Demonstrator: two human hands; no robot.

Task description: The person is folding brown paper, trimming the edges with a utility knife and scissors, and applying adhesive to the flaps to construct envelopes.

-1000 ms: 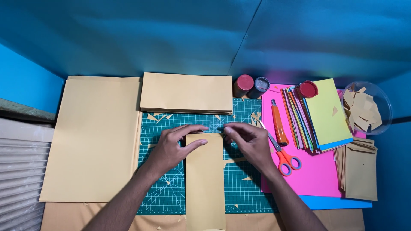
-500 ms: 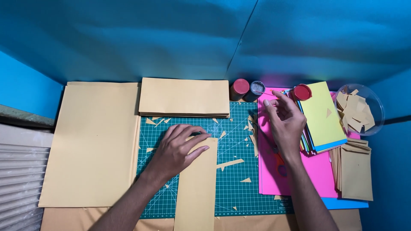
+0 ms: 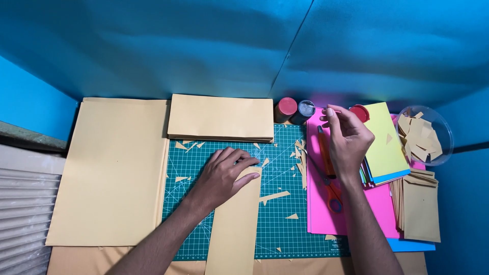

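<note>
Two bare hands are working over a green cutting mat [image 3: 285, 214]. The left hand [image 3: 224, 175] is lying flat, fingers spread, pressing down the top of a tan paper strip [image 3: 234, 229] that is running down the mat's middle. The right hand [image 3: 346, 140] is hovering above the pink sheet [image 3: 356, 214] and orange scissors [image 3: 328, 173], fingertips pinching a thin stick by the open jar [image 3: 304, 109].

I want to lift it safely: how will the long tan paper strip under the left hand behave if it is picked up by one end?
The tan paper strip looks thin and long, so it would probably droop. It lies flat on the green cutting mat, pressed by the left hand, so it likely weighs little and may slide easily.
</note>
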